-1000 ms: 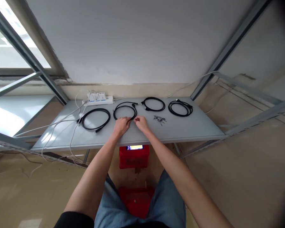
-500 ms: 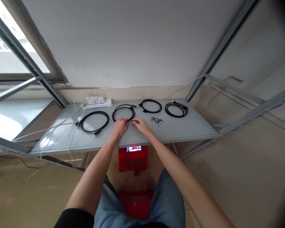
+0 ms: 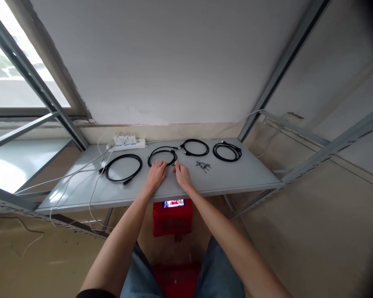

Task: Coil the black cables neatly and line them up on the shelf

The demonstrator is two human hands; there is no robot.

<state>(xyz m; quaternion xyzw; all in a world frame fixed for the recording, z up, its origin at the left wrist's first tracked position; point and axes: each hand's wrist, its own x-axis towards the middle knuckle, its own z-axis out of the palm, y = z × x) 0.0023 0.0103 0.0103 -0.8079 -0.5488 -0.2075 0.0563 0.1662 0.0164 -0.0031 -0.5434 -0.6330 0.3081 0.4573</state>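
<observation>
A coiled black cable (image 3: 175, 157) lies at the middle of the grey shelf. My left hand (image 3: 157, 174) is closed on its near side, with the fingertips partly hidden from me. Just to the right, my right hand (image 3: 182, 176) is pinched by the coil's near right edge, on what looks like the end of a thin black twist tie. Most of that tie is hidden by the fingers. Several loose black twist ties (image 3: 203, 166) lie in a small pile to the right of my right hand.
More coiled black cables lie on the shelf (image 3: 236, 178): one at left (image 3: 142, 164), one behind the ties (image 3: 208, 148), one at right (image 3: 240, 154). A white power strip (image 3: 136, 144) with white cords sits at the back left. Below, a lit phone (image 3: 174, 203) rests on a red stool (image 3: 172, 221).
My view has tilted up slightly, so the shelf sits lower in it. The right hand has turned, its fingers now bunched more upright by the coil. My left hand stays on the cable.
</observation>
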